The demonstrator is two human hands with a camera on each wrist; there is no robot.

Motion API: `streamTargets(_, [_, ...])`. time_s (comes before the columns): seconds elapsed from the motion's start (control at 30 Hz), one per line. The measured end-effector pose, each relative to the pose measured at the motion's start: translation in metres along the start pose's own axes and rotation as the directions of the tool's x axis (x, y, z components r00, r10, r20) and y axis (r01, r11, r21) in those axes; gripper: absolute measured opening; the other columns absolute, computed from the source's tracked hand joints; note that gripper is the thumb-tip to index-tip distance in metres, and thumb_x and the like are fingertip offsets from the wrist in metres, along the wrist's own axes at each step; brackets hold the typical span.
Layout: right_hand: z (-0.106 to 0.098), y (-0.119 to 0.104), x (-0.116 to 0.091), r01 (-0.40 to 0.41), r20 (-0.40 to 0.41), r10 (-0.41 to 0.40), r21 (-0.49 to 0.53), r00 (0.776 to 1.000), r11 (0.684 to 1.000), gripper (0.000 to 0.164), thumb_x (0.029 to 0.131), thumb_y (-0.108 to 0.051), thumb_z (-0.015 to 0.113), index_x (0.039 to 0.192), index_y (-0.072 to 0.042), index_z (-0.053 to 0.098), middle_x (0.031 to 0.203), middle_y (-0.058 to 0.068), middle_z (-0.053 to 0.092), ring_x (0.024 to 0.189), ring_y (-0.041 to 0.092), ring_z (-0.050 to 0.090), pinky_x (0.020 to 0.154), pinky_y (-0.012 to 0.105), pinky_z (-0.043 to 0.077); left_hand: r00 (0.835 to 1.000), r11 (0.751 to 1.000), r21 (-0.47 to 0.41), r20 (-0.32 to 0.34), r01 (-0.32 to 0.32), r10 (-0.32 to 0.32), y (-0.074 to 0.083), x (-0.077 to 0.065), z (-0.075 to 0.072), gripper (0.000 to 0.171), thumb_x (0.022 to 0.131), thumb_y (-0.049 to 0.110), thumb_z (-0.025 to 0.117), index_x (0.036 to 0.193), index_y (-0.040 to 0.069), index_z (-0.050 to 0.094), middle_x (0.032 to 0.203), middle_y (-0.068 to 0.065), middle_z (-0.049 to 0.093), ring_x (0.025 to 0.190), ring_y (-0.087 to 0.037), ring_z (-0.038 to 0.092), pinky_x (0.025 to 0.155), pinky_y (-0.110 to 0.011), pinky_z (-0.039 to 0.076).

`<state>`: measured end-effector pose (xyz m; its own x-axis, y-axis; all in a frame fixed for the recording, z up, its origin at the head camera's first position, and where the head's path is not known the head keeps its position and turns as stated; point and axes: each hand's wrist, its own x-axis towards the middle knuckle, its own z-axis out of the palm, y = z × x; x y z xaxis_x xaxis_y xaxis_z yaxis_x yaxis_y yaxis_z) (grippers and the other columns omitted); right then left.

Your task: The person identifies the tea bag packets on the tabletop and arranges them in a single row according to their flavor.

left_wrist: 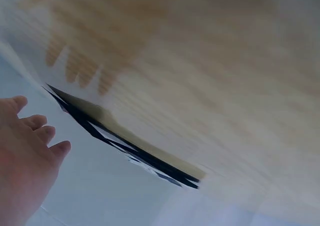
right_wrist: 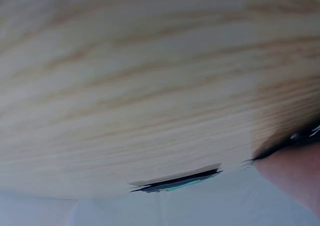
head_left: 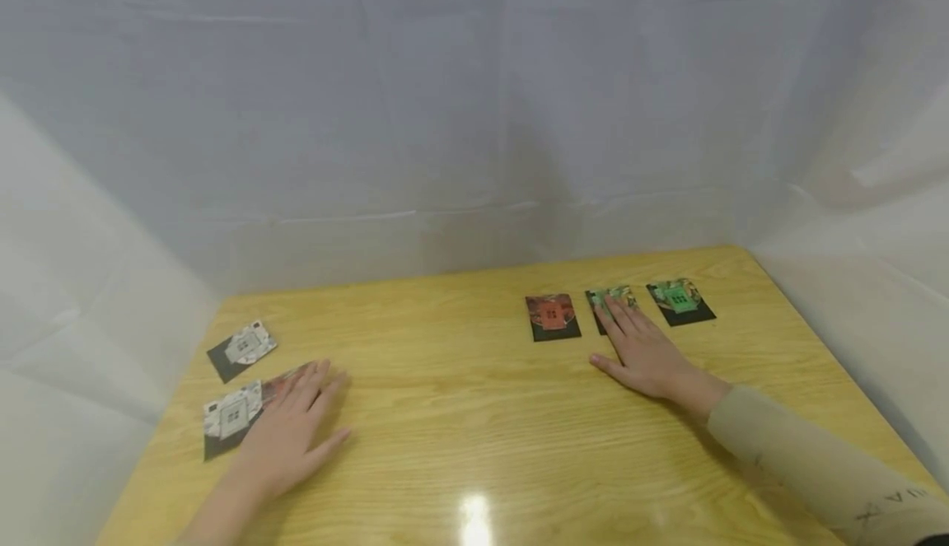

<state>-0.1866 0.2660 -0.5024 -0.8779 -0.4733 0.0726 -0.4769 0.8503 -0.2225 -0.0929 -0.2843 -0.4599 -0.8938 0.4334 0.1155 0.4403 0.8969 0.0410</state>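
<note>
L hand [head_left: 291, 427] & R hand [head_left: 647, 355], spread, partly cover 1 reddish card [head_left: 276, 386] & 1 green card [head_left: 619, 291] resp. on desk [head_left: 460, 422]; light, flat pressure prob. avoids bending.

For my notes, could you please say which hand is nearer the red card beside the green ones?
Right: the right hand lies just right of the red card, the left hand far to its left.

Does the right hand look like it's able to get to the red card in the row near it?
Probably yes. The right hand is over the middle card, and the red card lies uncovered right beside that one, on the thumb side, with nothing standing in between.
</note>
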Motion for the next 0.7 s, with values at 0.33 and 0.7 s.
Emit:
streamTargets(0.33, [0.002,0.005,0.001,-0.01,0.027,0.01,0.016,1.0,1.0,0.089,0.108,-0.055,0.052,0.169,0.0,0.017,0.177,0.026,0.011,0.164,0.048,0.014,0.132,0.065,0.017,0.993,0.995,-0.02,0.075,0.093,-0.092,-0.013,-0.019,-0.002,0.081,0.106,0.052,0.057,0.161,-0.003,0.039,0.172,-0.028,0.029,0.157,-0.05,0.031,0.134,-0.058,0.018])
streamTargets(0.7, [-0.006,-0.002,-0.001,-0.01,0.027,0.01,0.021,1.0,1.0,0.087,0.109,-0.051,0.053,0.168,0.003,0.02,0.176,0.029,0.014,0.162,0.05,0.016,0.131,0.066,0.02,0.989,0.993,-0.056,0.111,0.108,-0.101,-0.016,-0.024,0.0,0.081,0.107,0.052,0.055,0.161,-0.005,0.038,0.171,-0.031,0.028,0.156,-0.05,0.033,0.13,-0.064,0.024])
